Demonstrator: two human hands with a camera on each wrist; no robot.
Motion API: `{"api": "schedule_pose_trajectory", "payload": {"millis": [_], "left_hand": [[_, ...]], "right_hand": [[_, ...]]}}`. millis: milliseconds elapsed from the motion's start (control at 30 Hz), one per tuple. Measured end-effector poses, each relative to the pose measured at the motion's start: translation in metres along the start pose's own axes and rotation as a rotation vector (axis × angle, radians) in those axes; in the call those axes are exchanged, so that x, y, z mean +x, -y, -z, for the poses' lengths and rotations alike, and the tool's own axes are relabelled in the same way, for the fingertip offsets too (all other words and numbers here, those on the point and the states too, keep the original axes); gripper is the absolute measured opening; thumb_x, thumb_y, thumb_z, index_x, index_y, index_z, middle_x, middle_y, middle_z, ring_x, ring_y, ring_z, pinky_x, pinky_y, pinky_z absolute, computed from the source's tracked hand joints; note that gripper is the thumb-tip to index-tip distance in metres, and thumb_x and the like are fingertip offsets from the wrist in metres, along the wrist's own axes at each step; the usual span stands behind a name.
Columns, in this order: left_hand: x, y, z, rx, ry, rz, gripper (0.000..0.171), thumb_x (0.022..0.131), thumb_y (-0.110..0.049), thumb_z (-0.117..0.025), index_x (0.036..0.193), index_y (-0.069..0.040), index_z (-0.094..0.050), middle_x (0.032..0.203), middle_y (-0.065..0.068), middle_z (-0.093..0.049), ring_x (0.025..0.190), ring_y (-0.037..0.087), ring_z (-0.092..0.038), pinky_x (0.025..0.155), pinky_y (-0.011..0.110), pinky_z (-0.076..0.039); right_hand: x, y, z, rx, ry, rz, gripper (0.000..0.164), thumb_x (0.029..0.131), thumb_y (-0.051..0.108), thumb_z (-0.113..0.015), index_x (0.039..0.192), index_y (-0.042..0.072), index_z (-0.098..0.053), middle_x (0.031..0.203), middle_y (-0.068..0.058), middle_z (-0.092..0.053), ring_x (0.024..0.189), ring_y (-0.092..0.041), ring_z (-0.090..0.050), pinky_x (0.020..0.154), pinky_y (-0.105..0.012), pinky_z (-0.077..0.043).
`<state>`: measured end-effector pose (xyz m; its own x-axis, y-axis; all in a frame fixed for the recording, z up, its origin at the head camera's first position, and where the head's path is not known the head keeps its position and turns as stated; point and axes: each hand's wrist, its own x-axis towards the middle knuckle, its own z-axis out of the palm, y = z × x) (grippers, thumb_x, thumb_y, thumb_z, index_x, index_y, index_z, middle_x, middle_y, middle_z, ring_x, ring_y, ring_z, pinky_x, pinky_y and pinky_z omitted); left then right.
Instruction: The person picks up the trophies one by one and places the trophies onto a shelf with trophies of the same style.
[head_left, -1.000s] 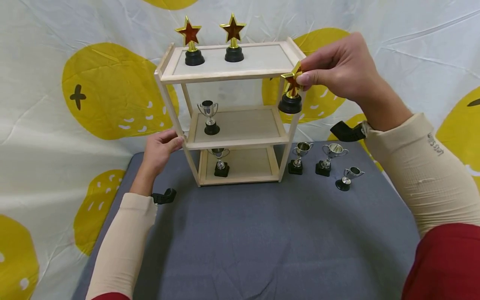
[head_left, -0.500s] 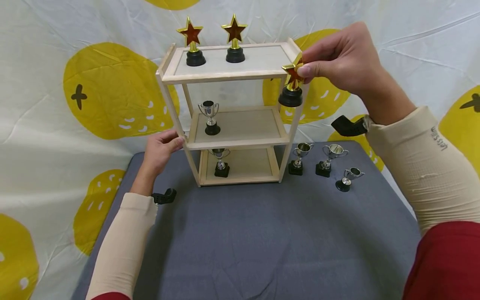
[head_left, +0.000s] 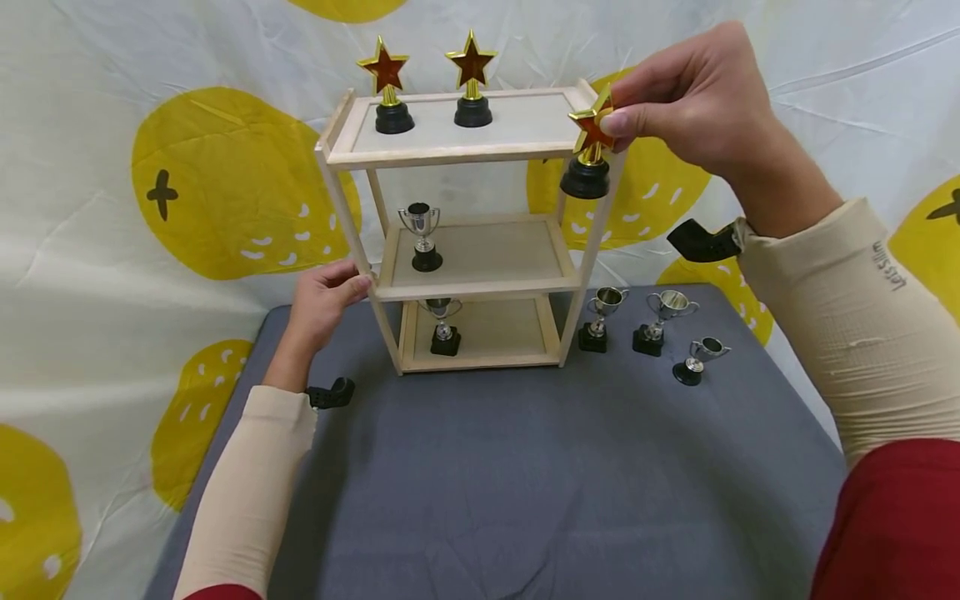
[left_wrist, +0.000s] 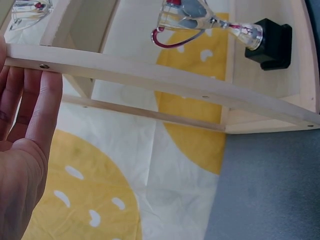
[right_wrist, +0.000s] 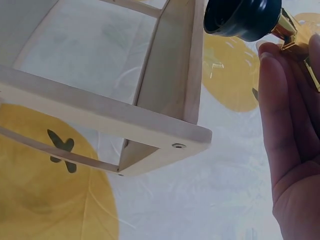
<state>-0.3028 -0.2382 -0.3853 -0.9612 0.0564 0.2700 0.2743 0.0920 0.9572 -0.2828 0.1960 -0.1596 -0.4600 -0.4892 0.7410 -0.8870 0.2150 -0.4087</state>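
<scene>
At right front corner of top shelf [head_left: 525, 117], pinching star trophy [head_left: 590, 140] near its upper end with right hand [head_left: 701, 104]; gripping left post [head_left: 341, 208] of wooden rack [head_left: 472, 289] with left hand [head_left: 321, 304]. Judged a placing step; likely needing base [head_left: 585, 181] lifted clear of shelf, then inward. Note screw heads [left_wrist: 44, 66] in left wrist view, indiscernible in head view.

A white cloth [head_left: 255, 50] with big yellow patches [head_left: 225, 187] hung beyond the back and left edges of the grey surface [head_left: 510, 475].
</scene>
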Motion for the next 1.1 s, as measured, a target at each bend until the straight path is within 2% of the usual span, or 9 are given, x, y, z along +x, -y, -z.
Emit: {"api": "schedule_pose_trajectory", "payload": {"millis": [67,133,367,667,767,900,967,1000,1100], "left_hand": [[0.000,0.000,0.000,0.002,-0.002,0.000,0.024,0.098,-0.005,-0.071,0.121,-0.002,-0.075,0.095,-0.015,-0.073,0.090,0.001,-0.071,0.084,0.017,-0.061],[0.000,0.000,0.000,0.004,-0.002,0.001,0.024,0.097,-0.005,-0.072,0.121,-0.003,-0.075,0.094,-0.015,-0.073,0.090,0.001,-0.071,0.084,0.017,-0.061],[0.000,-0.001,-0.001,0.003,0.004,-0.014,0.040,0.098,-0.003,-0.070,0.131,0.019,-0.061,0.094,-0.015,-0.073,0.090,0.000,-0.071,0.084,0.016,-0.061],[0.000,-0.003,0.000,0.007,0.005,-0.006,0.043,0.099,-0.004,-0.069,0.133,0.020,-0.059,0.095,-0.016,-0.073,0.090,-0.001,-0.071,0.083,0.015,-0.061],[0.000,-0.003,0.000,0.016,0.002,-0.012,0.038,0.098,-0.005,-0.070,0.130,0.015,-0.064,0.094,-0.016,-0.073,0.090,-0.001,-0.071,0.083,0.016,-0.061],[0.000,-0.002,-0.001,0.008,0.000,-0.015,0.019,0.097,-0.005,-0.071,0.115,-0.009,-0.077,0.093,-0.015,-0.073,0.090,0.001,-0.071,0.083,0.017,-0.061],[0.000,-0.002,0.000,0.001,0.001,-0.017,0.019,0.097,-0.004,-0.072,0.110,-0.016,-0.079,0.093,-0.014,-0.074,0.090,0.001,-0.071,0.083,0.017,-0.061],[0.000,-0.002,-0.001,0.000,0.001,-0.018,0.018,0.097,-0.004,-0.071,0.111,-0.014,-0.078,0.093,-0.014,-0.074,0.090,0.001,-0.071,0.083,0.017,-0.061],[-0.001,-0.002,-0.001,0.003,0.004,-0.022,0.024,0.098,-0.004,-0.071,0.120,0.004,-0.074,0.093,-0.015,-0.073,0.090,0.000,-0.071,0.083,0.016,-0.061]], "right_hand": [[0.001,0.000,0.001,-0.013,0.005,0.009,0.013,0.090,-0.009,-0.073,0.097,-0.021,-0.074,0.093,0.011,-0.081,0.073,-0.003,-0.075,0.075,-0.012,-0.060],[0.003,-0.001,0.002,-0.008,0.010,0.020,0.013,0.090,-0.009,-0.073,0.096,-0.021,-0.074,0.093,0.011,-0.081,0.072,-0.003,-0.075,0.075,-0.012,-0.060],[0.007,-0.001,0.004,0.033,0.016,0.041,0.015,0.090,-0.009,-0.073,0.095,-0.023,-0.072,0.091,0.009,-0.081,0.073,-0.004,-0.076,0.075,-0.013,-0.060],[0.015,0.001,0.005,0.035,0.005,-0.027,0.010,0.091,-0.013,-0.069,0.096,-0.021,-0.073,0.090,0.007,-0.081,0.074,-0.005,-0.076,0.075,-0.013,-0.060],[0.017,0.001,0.006,0.041,0.003,-0.048,0.010,0.091,-0.014,-0.068,0.098,-0.020,-0.074,0.091,0.007,-0.081,0.075,-0.006,-0.076,0.076,-0.013,-0.060],[0.019,-0.001,0.007,0.052,0.003,-0.056,0.011,0.092,-0.015,-0.067,0.099,-0.018,-0.074,0.089,0.006,-0.081,0.075,-0.006,-0.076,0.078,-0.013,-0.060],[0.020,-0.002,0.008,0.045,0.002,-0.061,0.011,0.092,-0.015,-0.067,0.098,-0.017,-0.075,0.089,0.007,-0.081,0.075,-0.006,-0.076,0.078,-0.013,-0.060],[0.020,-0.002,0.008,0.048,0.002,-0.063,0.011,0.092,-0.015,-0.067,0.099,-0.017,-0.075,0.089,0.007,-0.081,0.075,-0.006,-0.076,0.078,-0.013,-0.060],[0.021,-0.002,0.008,0.060,0.000,-0.076,0.011,0.092,-0.016,-0.067,0.099,-0.017,-0.075,0.088,0.006,-0.081,0.074,-0.007,-0.075,0.078,-0.013,-0.060]]}}
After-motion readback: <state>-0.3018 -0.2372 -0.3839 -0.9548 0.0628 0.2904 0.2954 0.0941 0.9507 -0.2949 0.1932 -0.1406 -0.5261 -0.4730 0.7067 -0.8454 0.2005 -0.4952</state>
